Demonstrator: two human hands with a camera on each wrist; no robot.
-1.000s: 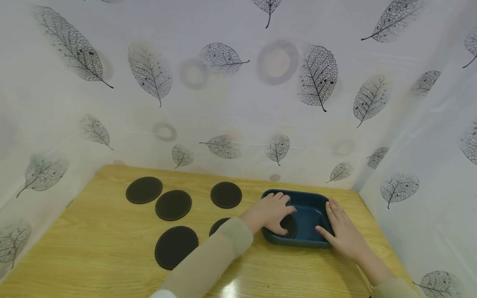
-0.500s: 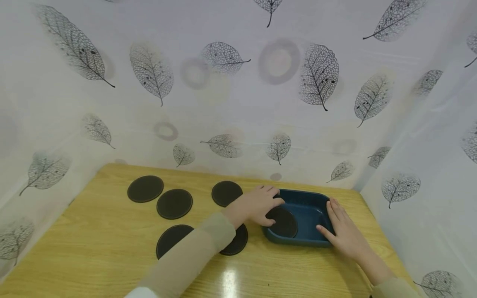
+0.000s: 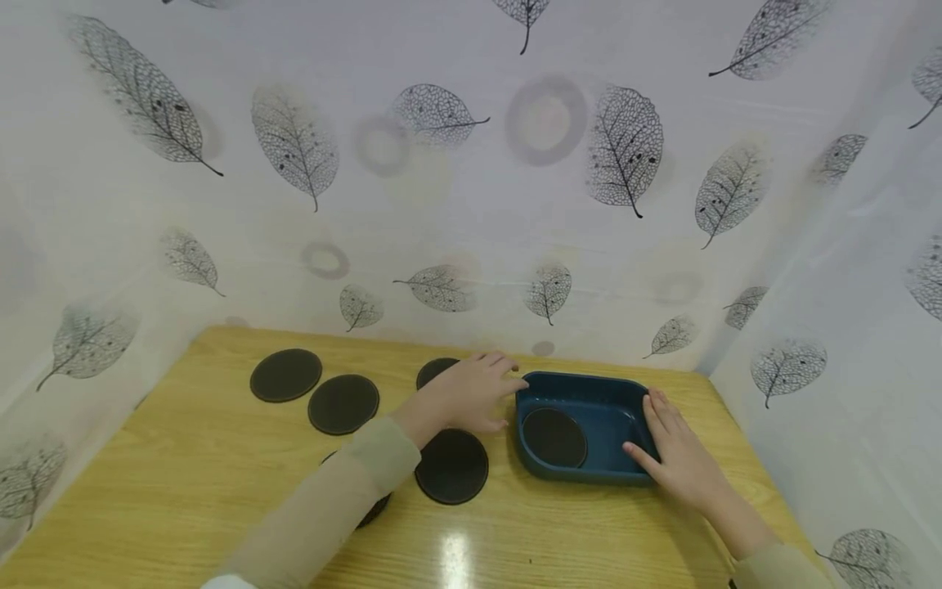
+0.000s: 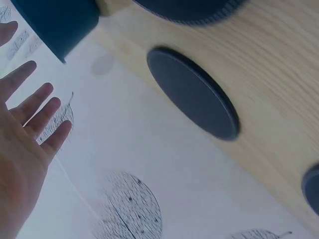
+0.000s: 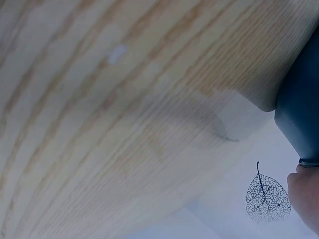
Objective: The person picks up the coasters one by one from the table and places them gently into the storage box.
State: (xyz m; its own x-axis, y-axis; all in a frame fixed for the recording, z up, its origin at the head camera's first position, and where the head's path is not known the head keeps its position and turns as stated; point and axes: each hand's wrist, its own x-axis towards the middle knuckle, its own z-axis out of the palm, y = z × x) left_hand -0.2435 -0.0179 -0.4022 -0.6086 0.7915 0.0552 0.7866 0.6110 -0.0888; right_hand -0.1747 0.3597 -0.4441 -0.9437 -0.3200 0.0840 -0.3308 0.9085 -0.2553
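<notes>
A dark blue box (image 3: 589, 478) stands at the right of the wooden table, with one black round coaster (image 3: 555, 438) lying flat inside its left half. My right hand (image 3: 684, 458) holds the box's right end, fingers along the rim and thumb over the inside; the right wrist view catches only a bit of that hand (image 5: 305, 199) beside the box (image 5: 299, 104). Just left of the box, my left hand (image 3: 465, 394) hovers with fingers spread and nothing in them. It partly covers a coaster (image 3: 434, 370) at the back; a second coaster (image 3: 452, 468) lies in front of it.
Two coasters (image 3: 343, 404) lie close together at the back left of the table (image 3: 184, 474). Another coaster (image 3: 374, 512) is mostly hidden under my left sleeve (image 3: 324, 499). A leaf-patterned curtain (image 3: 471, 196) borders the back and sides.
My left hand has let go of the coaster in the box, come out over the left rim and moved left. My right hand has stayed on the box.
</notes>
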